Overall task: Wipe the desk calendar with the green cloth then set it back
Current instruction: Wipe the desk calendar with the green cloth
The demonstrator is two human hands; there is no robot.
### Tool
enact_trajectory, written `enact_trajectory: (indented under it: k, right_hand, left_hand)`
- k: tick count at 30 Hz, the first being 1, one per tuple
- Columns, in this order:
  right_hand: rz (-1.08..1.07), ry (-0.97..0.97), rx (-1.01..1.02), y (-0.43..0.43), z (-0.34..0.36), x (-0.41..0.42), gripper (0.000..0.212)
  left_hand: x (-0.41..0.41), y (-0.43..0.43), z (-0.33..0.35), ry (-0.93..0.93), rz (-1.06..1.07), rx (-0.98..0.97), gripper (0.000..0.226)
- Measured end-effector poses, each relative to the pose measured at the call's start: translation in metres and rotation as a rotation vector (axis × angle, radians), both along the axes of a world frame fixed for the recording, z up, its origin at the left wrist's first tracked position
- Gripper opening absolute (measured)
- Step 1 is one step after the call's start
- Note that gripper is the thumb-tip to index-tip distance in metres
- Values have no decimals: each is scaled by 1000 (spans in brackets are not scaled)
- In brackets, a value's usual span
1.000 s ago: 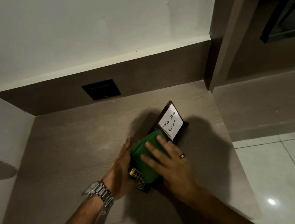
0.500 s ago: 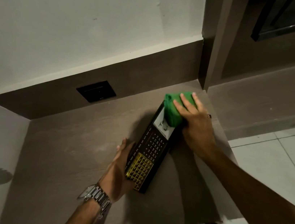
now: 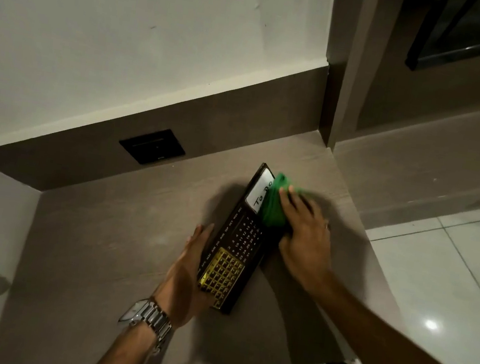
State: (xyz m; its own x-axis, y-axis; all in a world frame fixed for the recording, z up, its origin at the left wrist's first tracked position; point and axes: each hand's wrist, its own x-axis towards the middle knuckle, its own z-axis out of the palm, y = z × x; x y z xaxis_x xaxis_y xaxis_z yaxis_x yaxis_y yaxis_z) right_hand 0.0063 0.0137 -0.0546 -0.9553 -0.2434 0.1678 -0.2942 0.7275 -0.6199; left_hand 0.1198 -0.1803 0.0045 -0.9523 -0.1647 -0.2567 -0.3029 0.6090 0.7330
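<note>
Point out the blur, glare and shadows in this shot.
Head view: the green cloth and the right hand are smeared by motion blur; the desk calendar stays sharp, its numbers readable. Head view: a bright glare spot sits on the floor tile, and both hands cast soft shadows on the dim desk.

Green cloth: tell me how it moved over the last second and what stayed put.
The right hand swept the green cloth from the calendar's near half up to its far end, then back slightly, beside the To Do note. The left hand still steadies the desk calendar, lying flat on the counter.
</note>
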Motion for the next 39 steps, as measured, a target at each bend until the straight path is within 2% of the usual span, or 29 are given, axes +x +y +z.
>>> enact_trajectory:
  k: [3, 6, 9, 12, 15, 17, 20, 24, 26, 29, 31, 33, 36, 38, 39]
  right_hand:
    - [90, -25, 98, 2, -22, 39, 88]
    - [238, -6, 211, 5, -28, 59, 92]
    - [243, 6, 275, 14, -24, 48, 91]
    - [67, 7, 296, 17, -14, 14, 85]
    - [-106, -63, 224, 14, -5, -13, 82]
    - [-63, -46, 258, 12, -5, -8, 83]
    - [122, -1, 295, 7, -18, 41, 85]
    - [331, 8, 340, 4, -34, 93, 99]
    - [276, 27, 364, 9, -31, 68, 95]
    - [59, 3, 396, 16, -17, 3, 85]
    - [-27, -17, 406, 12, -14, -10, 83]
    - [11, -36, 379, 0, -12, 18, 86]
    - [220, -29, 311, -10, -23, 90, 93]
    - [301, 0, 324, -8, -28, 95, 92]
    - [270, 19, 343, -5, -28, 79, 87]
  left_hand:
    - [0, -9, -4, 2, -148, -144, 126]
    - [0, -11, -2, -27, -223, -252, 134]
    - [-1, -12, 3, -28, -274, -295, 135]
    - [-3, -12, 5, -54, -270, -315, 137]
    - [-4, -13, 5, -61, -266, -313, 134]
    - [-5, -14, 3, -53, -275, -313, 133]
    - [-6, -16, -1, -15, -270, -292, 133]
    - [-7, -17, -5, -13, -268, -281, 136]
    - [-6, -18, -7, -29, -275, -292, 139]
    - [-5, -19, -7, -43, -286, -295, 137]
    - [-4, -18, -6, -48, -283, -273, 133]
    - [-4, -18, -5, -35, -290, -268, 131]
    - [-2, -20, -6, 3, -315, -232, 126]
    - [2, -21, -6, -16, -306, -219, 126]
    - [1, -21, -6, -13, -305, -217, 128]
